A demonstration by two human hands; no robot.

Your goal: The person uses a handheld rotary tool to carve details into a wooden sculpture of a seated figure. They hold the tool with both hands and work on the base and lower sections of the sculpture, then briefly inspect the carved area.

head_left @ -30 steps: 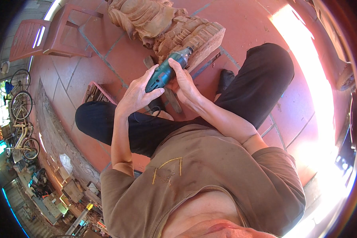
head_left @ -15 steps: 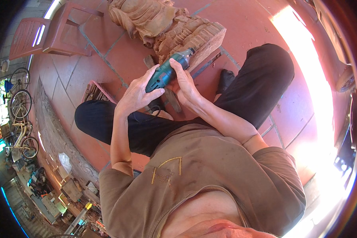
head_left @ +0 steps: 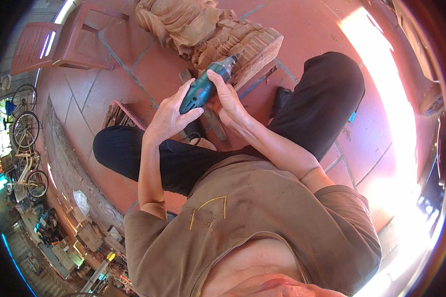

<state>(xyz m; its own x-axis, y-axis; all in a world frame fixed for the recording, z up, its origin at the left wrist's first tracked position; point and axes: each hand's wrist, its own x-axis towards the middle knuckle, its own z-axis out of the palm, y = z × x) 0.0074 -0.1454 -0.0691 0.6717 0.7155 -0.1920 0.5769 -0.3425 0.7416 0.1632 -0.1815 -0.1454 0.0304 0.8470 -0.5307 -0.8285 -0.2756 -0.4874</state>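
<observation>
Red tiled floor (head_left: 312, 24) spans the view. Plastic chair (head_left: 64, 44) at 10 o'clock from view centre. Carved wooden figure (head_left: 183, 22) lies at 12, its base end toward 1. Green power tool (head_left: 200, 91) sits between 11 and 12, nose aimed at 1 o'clock. Left hand (head_left: 167, 116), at 10, cups the tool's rear, thumb across it; right hand (head_left: 228, 99), at 12, grips its forward half, thumb on top, fingers partly hidden. Dark tip (head_left: 234, 58) overlaps the base in view; contact cannot be told.
</observation>
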